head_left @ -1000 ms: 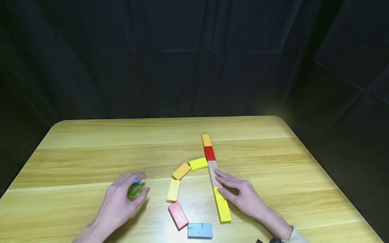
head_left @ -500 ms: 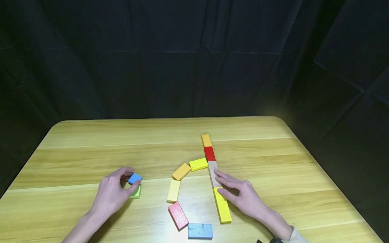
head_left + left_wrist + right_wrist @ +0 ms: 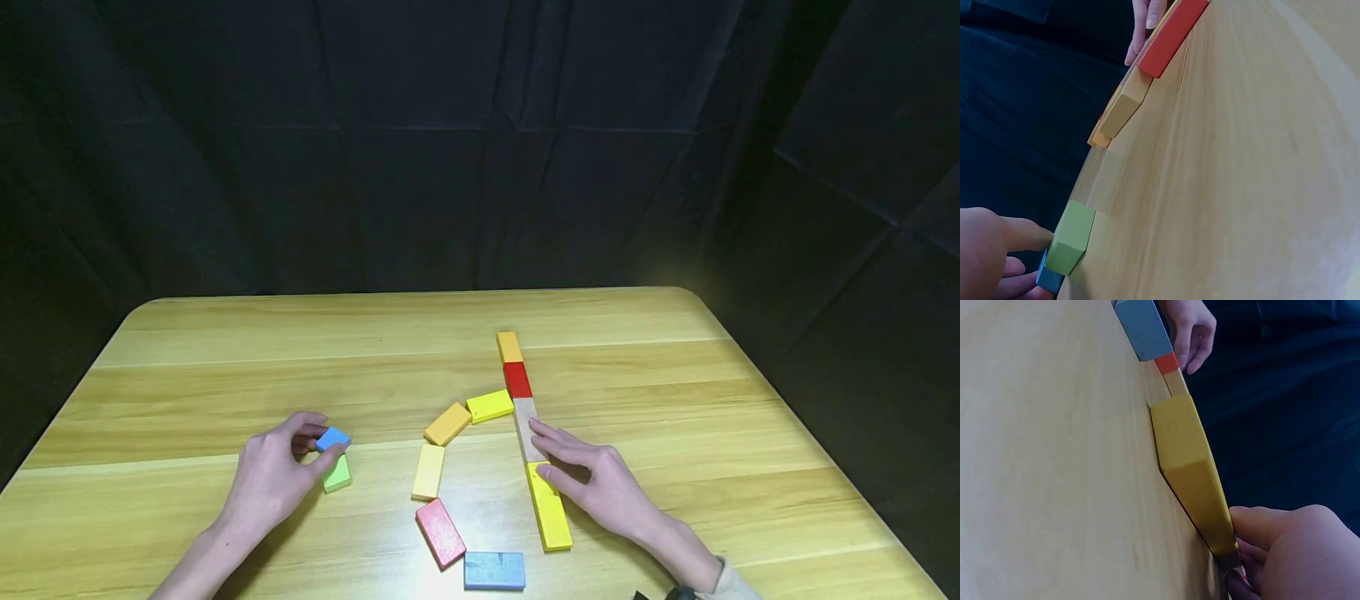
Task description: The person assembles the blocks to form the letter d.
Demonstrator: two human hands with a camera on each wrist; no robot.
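Note:
My left hand (image 3: 270, 475) pinches a small blue block (image 3: 333, 438) between thumb and fingers at the left of the table. Touching its near side is a light green block (image 3: 338, 475); in the left wrist view the green block (image 3: 1071, 237) hides much of the blue one. My right hand (image 3: 603, 487) rests along a straight row of blocks with fingers extended. Its fingertips touch the pale greyish block (image 3: 527, 427), and the thumb lies at the long yellow block (image 3: 550, 510). Farther up that row are a red block (image 3: 518, 379) and an orange block (image 3: 509, 347).
A curve of blocks bows left from the row: yellow (image 3: 490, 406), orange (image 3: 447, 423), cream (image 3: 428, 472), pink-red (image 3: 440, 533) and blue (image 3: 494, 571). They lie flat on the wooden table (image 3: 225, 367). Behind it hangs a dark curtain (image 3: 450, 167).
My left hand has moved a little left, and the small blue block shows between its fingers. The green block has turned slightly. My right hand stays in place.

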